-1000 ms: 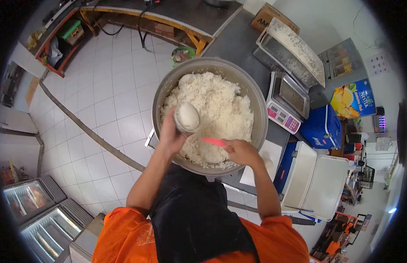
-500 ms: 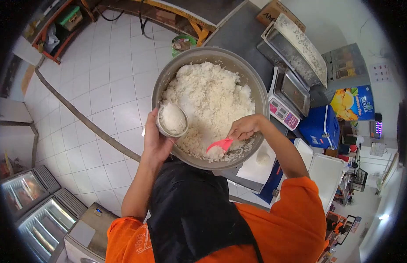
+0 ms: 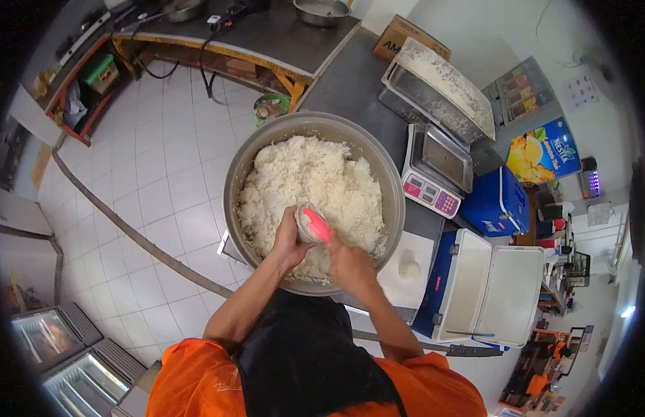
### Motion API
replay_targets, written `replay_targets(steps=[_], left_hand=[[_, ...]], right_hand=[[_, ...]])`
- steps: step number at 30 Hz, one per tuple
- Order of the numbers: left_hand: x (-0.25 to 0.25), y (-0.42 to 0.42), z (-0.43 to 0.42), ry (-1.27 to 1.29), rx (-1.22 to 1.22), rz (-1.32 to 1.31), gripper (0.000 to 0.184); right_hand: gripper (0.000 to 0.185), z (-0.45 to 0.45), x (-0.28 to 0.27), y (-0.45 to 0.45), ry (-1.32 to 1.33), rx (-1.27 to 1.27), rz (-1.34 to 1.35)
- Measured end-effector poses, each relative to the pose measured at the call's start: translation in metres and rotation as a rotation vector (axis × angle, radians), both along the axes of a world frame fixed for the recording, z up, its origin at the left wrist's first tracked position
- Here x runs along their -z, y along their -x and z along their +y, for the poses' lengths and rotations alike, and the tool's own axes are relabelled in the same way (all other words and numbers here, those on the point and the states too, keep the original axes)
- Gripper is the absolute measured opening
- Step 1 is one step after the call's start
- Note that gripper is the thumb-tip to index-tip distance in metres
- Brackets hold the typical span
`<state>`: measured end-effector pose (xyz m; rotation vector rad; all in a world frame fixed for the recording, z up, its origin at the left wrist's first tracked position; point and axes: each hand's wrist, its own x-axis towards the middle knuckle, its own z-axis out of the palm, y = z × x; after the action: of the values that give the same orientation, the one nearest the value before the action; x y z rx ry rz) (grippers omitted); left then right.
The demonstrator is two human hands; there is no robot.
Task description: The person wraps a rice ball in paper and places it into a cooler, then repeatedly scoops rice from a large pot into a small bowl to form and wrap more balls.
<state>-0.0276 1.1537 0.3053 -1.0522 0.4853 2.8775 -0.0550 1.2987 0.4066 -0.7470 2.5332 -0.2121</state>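
Note:
My left hand (image 3: 288, 242) is wrapped round a small bowl (image 3: 304, 232), held tilted above the rice. My right hand (image 3: 352, 268) grips a pink rice paddle (image 3: 315, 224), whose blade lies over the bowl's mouth and hides most of what is inside. Below both hands, a large round metal pot (image 3: 234, 174) holds a heap of white cooked rice (image 3: 305, 167). To the right of the pot, a rounded mound of rice (image 3: 409, 270) sits on a white sheet (image 3: 395, 286).
A digital scale (image 3: 431, 196) with a metal tray stands right of the pot, before a large rice-crusted metal pan (image 3: 441, 87). Beyond are a blue cooler (image 3: 500, 205) and an opened cooler (image 3: 461, 285). A dark table (image 3: 267, 42) runs along the back.
My left hand has brought the bowl inward over the pot. My right hand has lifted the paddle from the rice onto the bowl. The whole view has shifted.

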Motion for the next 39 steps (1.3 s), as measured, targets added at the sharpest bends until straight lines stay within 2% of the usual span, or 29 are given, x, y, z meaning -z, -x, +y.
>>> replay_targets(steps=[1,3,4,5,7,8,9,11,16,18,21,23,25,27,28,30,31,33,34,36,37,39], left_hand=[[-0.001,0.0,0.001,0.01,0.01,0.003,0.038],[-0.004,0.001,0.005,-0.024,-0.053,0.09,0.037],[-0.004,0.001,0.006,-0.019,-0.056,0.095,0.037],[-0.003,0.001,0.004,-0.066,-0.106,0.132,0.037],[-0.013,-0.006,0.005,-0.117,-0.158,0.155,0.037],[-0.018,-0.008,0.006,-0.118,-0.18,0.133,0.037],[-0.022,-0.01,0.006,-0.121,-0.198,0.108,0.037],[-0.015,-0.007,0.008,-0.119,-0.163,0.118,0.037],[0.009,-0.002,0.002,-0.102,-0.012,0.208,0.037],[0.009,-0.006,0.0,-0.044,0.079,0.124,0.037],[0.013,-0.004,-0.002,0.046,0.049,0.1,0.037],[0.016,-0.006,0.0,0.073,0.05,0.114,0.037],[0.009,-0.004,-0.003,0.111,0.05,0.147,0.037],[0.001,-0.012,-0.007,0.072,-0.014,0.122,0.037],[0.001,-0.01,-0.011,0.075,-0.02,0.123,0.037],[0.003,-0.006,-0.014,0.02,-0.09,0.202,0.038],[0.006,-0.007,-0.016,0.019,-0.092,0.202,0.038],[0.012,-0.01,-0.022,0.042,0.007,0.216,0.038],[0.012,-0.012,-0.024,0.046,0.02,0.215,0.038],[0.011,-0.016,-0.026,0.083,0.031,0.194,0.045],[0.008,-0.016,-0.027,0.087,0.027,0.199,0.045],[0.001,-0.017,-0.031,-0.124,-0.166,0.216,0.063]], right_hand=[[0.038,0.012,0.007,0.008,0.01,0.01,0.003],[0.035,0.039,0.027,0.027,0.384,0.04,0.082],[0.03,0.043,0.018,0.029,0.503,0.182,0.036],[0.03,0.046,0.008,0.031,0.51,0.172,0.039],[0.028,0.053,-0.007,0.025,0.46,0.375,-0.082],[0.029,0.054,0.007,0.02,0.573,0.463,-0.154],[0.029,0.046,0.016,0.007,0.573,0.463,-0.156],[0.034,0.023,0.03,-0.019,0.672,0.256,-0.035],[0.036,0.006,0.034,-0.008,0.474,0.128,-0.108],[0.036,0.022,0.033,0.004,0.422,0.073,-0.181],[0.033,0.026,0.026,0.024,0.532,0.0,-0.146],[0.033,0.005,0.019,0.015,0.485,-0.019,-0.177],[0.031,0.005,0.016,0.019,0.4,-0.045,-0.094],[0.029,0.019,0.024,0.023,0.639,-0.018,-0.219],[0.029,0.018,0.029,0.021,0.64,-0.025,-0.219],[0.029,0.015,0.039,0.012,0.779,0.285,-0.329],[0.029,0.013,0.047,0.009,0.778,0.283,-0.329],[0.03,0.008,0.063,0.005,0.763,0.107,-0.268],[0.03,0.012,0.068,0.012,0.77,0.119,-0.266],[0.03,0.029,0.068,0.034,0.866,-0.144,-0.184],[0.03,0.031,0.057,0.033,0.869,-0.151,-0.181],[0.031,0.032,0.028,0.02,0.858,0.457,-0.549]])
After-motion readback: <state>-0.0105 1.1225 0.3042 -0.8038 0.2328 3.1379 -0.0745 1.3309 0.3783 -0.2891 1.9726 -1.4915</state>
